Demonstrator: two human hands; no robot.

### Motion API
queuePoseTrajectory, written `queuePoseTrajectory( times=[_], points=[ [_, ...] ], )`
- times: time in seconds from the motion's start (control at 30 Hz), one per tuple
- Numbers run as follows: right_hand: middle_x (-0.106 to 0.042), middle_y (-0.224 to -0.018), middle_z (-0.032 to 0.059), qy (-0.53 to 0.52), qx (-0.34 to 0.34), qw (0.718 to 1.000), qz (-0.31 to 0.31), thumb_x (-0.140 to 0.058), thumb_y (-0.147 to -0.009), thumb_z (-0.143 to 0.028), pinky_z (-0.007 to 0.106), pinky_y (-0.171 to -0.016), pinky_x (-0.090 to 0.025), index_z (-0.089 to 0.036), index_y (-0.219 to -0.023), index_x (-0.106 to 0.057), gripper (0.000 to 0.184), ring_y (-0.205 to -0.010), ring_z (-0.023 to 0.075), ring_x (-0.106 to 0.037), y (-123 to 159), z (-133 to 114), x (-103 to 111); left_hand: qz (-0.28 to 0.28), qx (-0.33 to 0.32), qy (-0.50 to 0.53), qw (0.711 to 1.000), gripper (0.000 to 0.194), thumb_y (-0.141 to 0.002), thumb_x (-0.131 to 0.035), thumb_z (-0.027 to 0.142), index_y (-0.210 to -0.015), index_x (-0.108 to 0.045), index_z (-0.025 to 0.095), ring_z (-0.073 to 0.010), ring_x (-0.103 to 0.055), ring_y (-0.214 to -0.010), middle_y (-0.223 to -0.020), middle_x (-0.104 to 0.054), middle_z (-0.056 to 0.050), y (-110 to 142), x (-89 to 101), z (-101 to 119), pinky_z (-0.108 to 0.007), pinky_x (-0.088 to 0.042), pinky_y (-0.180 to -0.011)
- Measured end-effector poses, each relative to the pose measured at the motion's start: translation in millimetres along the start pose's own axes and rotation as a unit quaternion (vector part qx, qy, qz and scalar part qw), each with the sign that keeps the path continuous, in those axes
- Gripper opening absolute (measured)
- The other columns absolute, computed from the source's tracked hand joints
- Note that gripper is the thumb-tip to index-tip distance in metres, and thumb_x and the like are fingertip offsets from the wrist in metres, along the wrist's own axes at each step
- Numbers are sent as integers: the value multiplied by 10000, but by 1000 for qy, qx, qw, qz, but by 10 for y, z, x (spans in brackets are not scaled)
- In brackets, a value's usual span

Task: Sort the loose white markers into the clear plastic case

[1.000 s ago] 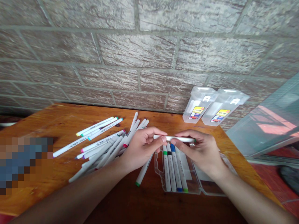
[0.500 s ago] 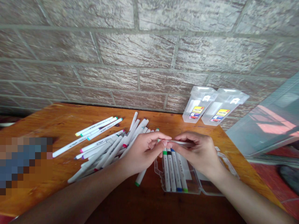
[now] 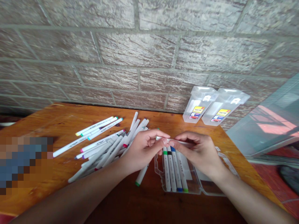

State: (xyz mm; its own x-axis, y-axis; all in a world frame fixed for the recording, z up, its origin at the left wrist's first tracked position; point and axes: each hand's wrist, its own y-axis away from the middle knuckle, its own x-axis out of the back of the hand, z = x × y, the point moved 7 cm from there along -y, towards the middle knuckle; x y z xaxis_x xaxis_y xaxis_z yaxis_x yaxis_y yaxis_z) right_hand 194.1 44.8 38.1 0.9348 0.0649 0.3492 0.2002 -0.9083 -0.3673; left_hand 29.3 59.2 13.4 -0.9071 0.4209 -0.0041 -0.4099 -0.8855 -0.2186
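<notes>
Between both hands a white marker (image 3: 172, 140) lies almost level, mostly covered by the fingers. My left hand (image 3: 146, 149) pinches its left end, and my right hand (image 3: 197, 151) pinches the right part; the fingertips nearly meet at the middle. Just below them an open clear plastic case (image 3: 196, 183) rests on the table, with several white markers (image 3: 171, 171) side by side in its left half. To the left of the case, partly under my left hand, a green-ended marker (image 3: 141, 176) lies on the wood. A heap of loose markers (image 3: 112, 149) spreads left of my left hand.
Two closed translucent cases (image 3: 195, 104) with yellow labels stand at the back right against the brick wall (image 3: 140, 46). Several more markers (image 3: 98, 126) lie at the back left. A blurred patch (image 3: 23, 165) covers the left edge of the wooden table (image 3: 46, 124).
The marker between my hands has turned; its green end on the right no longer shows, and the fingertips have come closer together. Everything on the table stays in place.
</notes>
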Motion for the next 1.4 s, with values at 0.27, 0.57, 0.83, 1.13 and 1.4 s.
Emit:
queuePoseTrajectory(
  times=[0.27,0.57,0.83,1.13,1.4],
  points=[
    [-791,-777,21,-44,-25,999,-3,-861,-799,-312,245,-636,-559,-208,-819,-801,122,-678,169,-712,-33,-1,-13,18,7,17,1000,222,-941,-681,347,-990,-731,137,-112,-613,-605,-784,-716,-37,-18,39,78,-229,-466,-590],
    [-784,-741,27,-87,-42,995,10,-870,-775,-343,222,-585,-547,-196,-813,-802,166,-617,135,-674,-62,10,16,38,13,54,998,196,-917,-707,319,-973,-733,132,-106,-606,-584,-732,-717,-23,-29,91,100,-223,-445,-584],
    [-763,-706,28,-62,-35,997,24,-841,-797,-355,243,-572,-536,-190,-794,-796,171,-591,137,-652,-98,-20,69,86,31,118,989,207,-855,-766,328,-930,-750,135,-108,-591,-561,-711,-715,-29,-41,145,44,-238,-427,-582],
    [-743,-692,24,-85,-41,995,41,-850,-786,-393,254,-536,-514,-202,-823,-801,201,-578,141,-634,-107,4,100,106,38,185,976,203,-818,-796,318,-898,-769,133,-114,-583,-582,-697,-695,-36,-51,175,6,-246,-442,-595],
    [-710,-642,10,-150,-56,985,63,-862,-781,-367,217,-414,-371,-195,-828,-787,193,-455,86,-488,-80,-4,125,120,36,240,963,162,-796,-803,254,-875,-775,116,-100,-578,-564,-657,-661,-24,-80,194,3,-222,-451,-565]
  ],
)
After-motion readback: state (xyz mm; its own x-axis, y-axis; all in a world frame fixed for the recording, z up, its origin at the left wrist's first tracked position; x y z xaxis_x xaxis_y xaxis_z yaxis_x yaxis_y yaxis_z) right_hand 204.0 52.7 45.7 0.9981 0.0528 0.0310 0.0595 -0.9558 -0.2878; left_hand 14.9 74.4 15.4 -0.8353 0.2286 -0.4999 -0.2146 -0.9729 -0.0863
